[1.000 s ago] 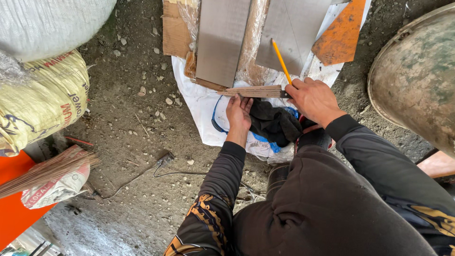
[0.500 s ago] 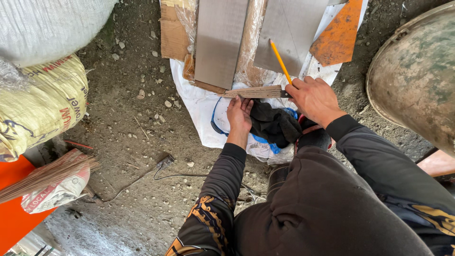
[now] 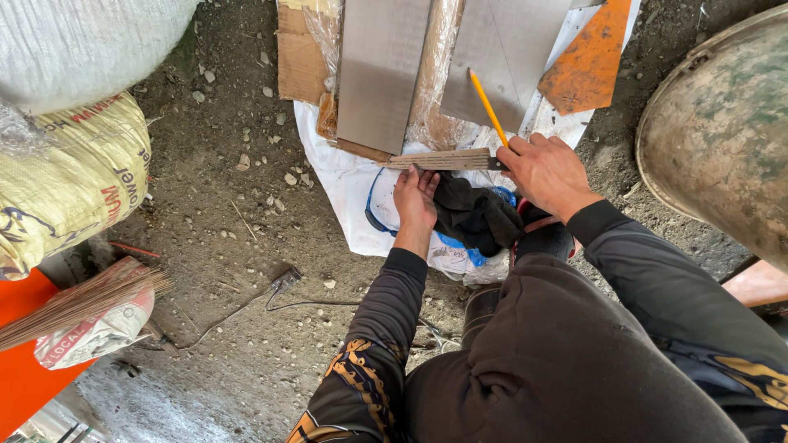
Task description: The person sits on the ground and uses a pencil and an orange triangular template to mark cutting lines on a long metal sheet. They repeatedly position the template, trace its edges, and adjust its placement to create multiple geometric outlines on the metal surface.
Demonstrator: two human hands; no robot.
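The left hand [image 3: 416, 197] presses flat on a stiff, light-looking wooden ruler [image 3: 439, 160]; the right hand [image 3: 548, 171] pinches a yellow pencil [image 3: 487, 107] near its lower end.

Matt grey metal sheets [image 3: 384, 74], a worn wooden ruler [image 3: 439, 160], a glossy yellow pencil [image 3: 487, 107], rough dirt floor [image 3: 222, 221].

Yellow pencil [image 3: 487, 107], grey metal sheets [image 3: 382, 74]
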